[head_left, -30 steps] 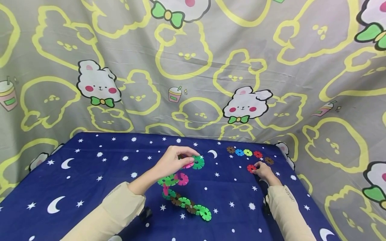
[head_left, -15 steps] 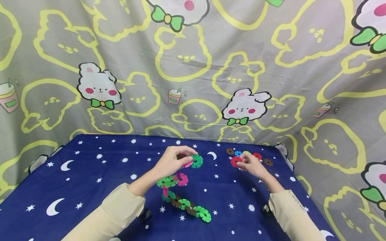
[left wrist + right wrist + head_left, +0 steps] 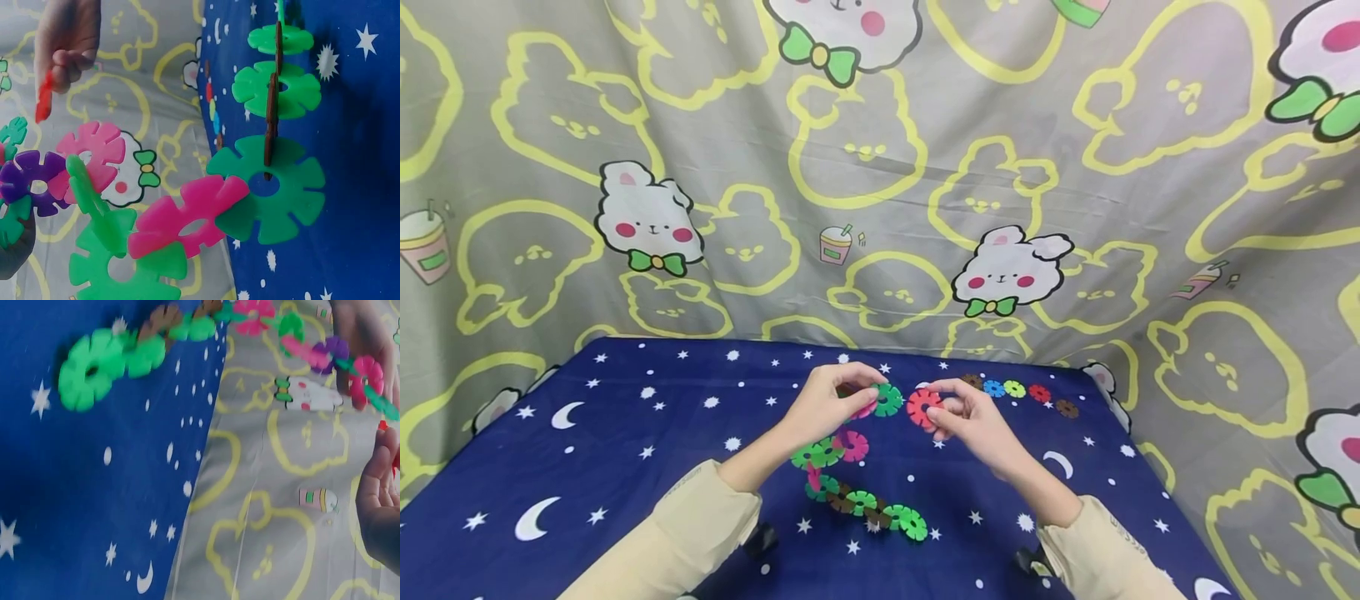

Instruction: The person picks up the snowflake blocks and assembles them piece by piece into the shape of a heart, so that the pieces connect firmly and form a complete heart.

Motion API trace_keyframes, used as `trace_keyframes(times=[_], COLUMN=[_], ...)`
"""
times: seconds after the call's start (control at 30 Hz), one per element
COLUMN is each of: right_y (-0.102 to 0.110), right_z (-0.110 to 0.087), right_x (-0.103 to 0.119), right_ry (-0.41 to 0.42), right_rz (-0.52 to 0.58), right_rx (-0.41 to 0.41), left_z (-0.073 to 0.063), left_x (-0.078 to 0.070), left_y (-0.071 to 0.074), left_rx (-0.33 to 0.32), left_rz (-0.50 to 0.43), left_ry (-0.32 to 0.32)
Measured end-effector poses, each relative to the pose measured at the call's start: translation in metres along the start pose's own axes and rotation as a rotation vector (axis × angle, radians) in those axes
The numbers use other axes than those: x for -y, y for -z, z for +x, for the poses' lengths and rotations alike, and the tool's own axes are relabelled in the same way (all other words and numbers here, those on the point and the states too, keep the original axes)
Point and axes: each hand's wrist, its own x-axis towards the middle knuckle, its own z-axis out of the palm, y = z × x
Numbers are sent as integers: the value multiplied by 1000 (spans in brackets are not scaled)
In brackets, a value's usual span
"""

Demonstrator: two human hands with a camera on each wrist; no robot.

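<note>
My left hand [image 3: 823,406] pinches the upper end of a chain of interlocking notched plastic discs, at a pink disc. A dark green disc [image 3: 890,400] sticks out past its fingertips as the chain's end. From there the chain hangs and bends through purple [image 3: 39,182], pink and green discs. Its lower stretch of brown and bright green discs [image 3: 913,525] trails to the right low over the table. Between thumb and fingers, my right hand [image 3: 981,425] holds a single red notched disc [image 3: 921,408], a small gap away from the dark green one.
At the table's back right lies a row of loose discs: brown [image 3: 972,381], blue [image 3: 994,389], yellow [image 3: 1015,389], red [image 3: 1039,392] and brown [image 3: 1067,408]. The dark blue star-patterned cloth [image 3: 647,467] covers the table. A printed grey curtain [image 3: 880,217] hangs behind it.
My right hand has lifted the red disc from near the row and carried it left, close to the chain's dark green end. The left hand has stayed nearly still.
</note>
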Motion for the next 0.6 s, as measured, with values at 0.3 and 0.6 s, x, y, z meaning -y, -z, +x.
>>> trace_keyframes(times=[0.3, 0.6], right_y=[-16, -17], right_z=[-3, -6], right_x=[1, 9], right_ry=[-116, -145], right_rz=[243, 325], right_rx=[48, 11], left_z=[-1, -2], left_x=[-2, -3], left_y=[-4, -3], left_rx=[-39, -55], left_rz=[-53, -65], left_ry=[-34, -62])
